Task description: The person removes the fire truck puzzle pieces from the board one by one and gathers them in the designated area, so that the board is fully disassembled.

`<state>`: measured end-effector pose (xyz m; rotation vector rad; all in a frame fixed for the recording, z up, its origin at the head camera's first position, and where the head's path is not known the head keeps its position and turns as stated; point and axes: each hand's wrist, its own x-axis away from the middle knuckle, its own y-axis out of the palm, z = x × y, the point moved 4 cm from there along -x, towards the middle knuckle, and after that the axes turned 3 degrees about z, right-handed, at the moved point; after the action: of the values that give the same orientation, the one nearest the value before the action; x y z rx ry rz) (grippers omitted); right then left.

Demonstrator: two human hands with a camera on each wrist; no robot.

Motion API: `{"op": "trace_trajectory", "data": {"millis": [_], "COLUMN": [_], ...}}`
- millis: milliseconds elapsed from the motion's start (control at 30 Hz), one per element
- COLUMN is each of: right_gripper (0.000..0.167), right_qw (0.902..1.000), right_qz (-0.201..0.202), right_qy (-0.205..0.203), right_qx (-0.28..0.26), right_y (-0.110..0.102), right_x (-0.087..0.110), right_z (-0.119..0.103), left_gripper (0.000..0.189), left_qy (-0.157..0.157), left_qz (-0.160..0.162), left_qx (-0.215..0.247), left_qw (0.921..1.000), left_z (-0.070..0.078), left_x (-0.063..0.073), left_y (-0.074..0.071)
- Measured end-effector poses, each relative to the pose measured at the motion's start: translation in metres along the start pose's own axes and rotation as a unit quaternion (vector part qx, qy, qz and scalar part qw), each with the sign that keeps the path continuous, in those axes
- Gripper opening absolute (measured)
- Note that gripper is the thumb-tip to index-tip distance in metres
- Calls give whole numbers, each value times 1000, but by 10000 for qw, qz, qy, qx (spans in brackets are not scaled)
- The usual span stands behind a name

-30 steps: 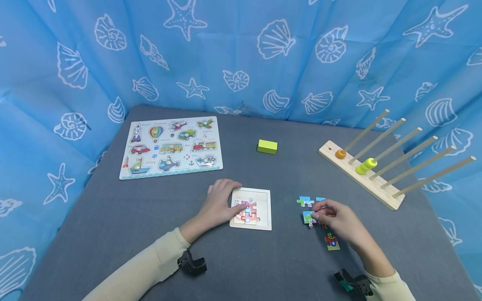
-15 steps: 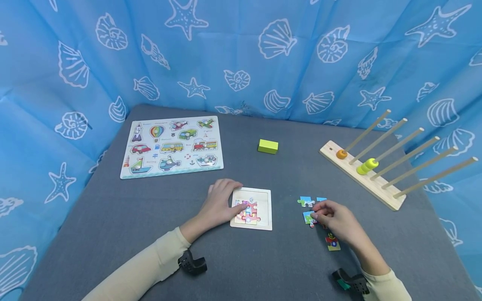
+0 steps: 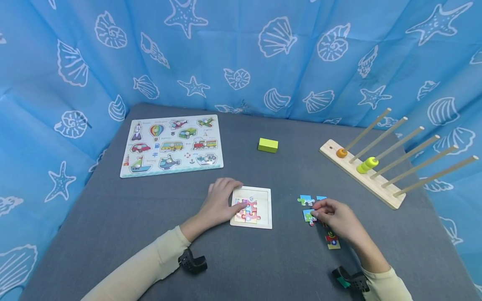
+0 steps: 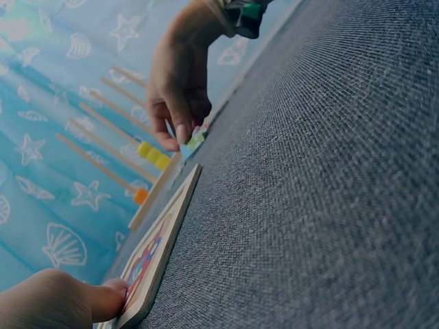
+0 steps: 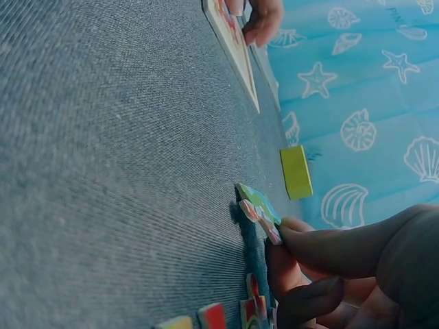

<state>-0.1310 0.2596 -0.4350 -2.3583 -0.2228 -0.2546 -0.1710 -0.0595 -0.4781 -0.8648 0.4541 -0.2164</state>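
My left hand [image 3: 219, 202] rests on the left side of a small square wooden puzzle tray [image 3: 265, 209]. Its thumb lies on joined pinkish jigsaw pieces [image 3: 249, 217] inside the tray, and its fingers reach along the top left edge. To the right, my right hand [image 3: 337, 217] pinches a blue and green jigsaw piece [image 5: 258, 205] between thumb and fingers. That piece is tilted, with one edge raised from the cloth in the right wrist view. Near this hand lie a blue-green piece [image 3: 306, 200], a red and yellow piece [image 3: 333, 241] and others it partly hides.
A picture board of vehicles [image 3: 172, 146] lies at the back left. A lime-green block [image 3: 267, 145] is behind the tray. At the right stands a wooden base with pegs [image 3: 389, 198], bearing orange and yellow-green beads. A blue shell-print curtain [image 3: 241, 54] borders the grey table.
Both hands stay nearly where they were. The right forearm has shifted slightly left, while the right fingers keep their pinch on the jigsaw piece.
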Motion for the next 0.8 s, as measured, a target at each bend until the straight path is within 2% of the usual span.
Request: {"op": "trace_trajectory", "data": {"millis": [367,800], "right_gripper": [23,13], "right_qw": [9997,9986], "right_qz": [-44,358], "right_qy": [-71,-374], "right_qx": [-208,104], "right_y": [3,25], "right_x": [-5,-47], "right_z": [-10,-37], "left_gripper": [52,52], "left_qy": [86,39], "left_qz": [45,-5], "left_qx": [-9,-16], "left_qw": [10000,10000], "left_z": [0,-1], "left_x": [0,0], "left_y": [-1,1]}}
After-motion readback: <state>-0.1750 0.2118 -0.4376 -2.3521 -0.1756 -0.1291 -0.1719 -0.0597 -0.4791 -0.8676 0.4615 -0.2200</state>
